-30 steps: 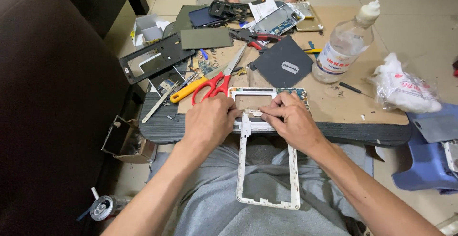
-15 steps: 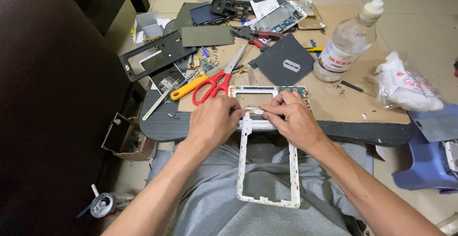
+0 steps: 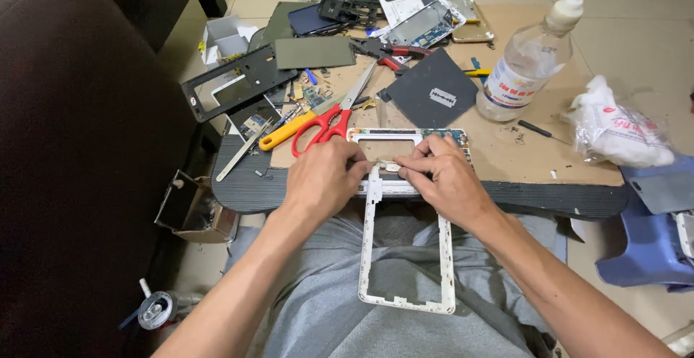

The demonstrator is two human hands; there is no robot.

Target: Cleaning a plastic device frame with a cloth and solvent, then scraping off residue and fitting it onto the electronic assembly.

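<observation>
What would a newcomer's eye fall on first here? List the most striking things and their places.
First the two hands: the left hand and right hand meet, fingertips pinching at a small part on a white tablet frame that hangs from the board's near edge over the lap. Just behind the left hand lie red-handled scissors. At the far right stands a clear plastic bottle.

We see our own two bare forearms with no sleeves, watch or rings, our left hand (image 3: 323, 181) and right hand (image 3: 446, 182) both ungloved with short nails, and below them our lap in loose grey shorts of soft, plain, faintly creased cloth.
</observation>
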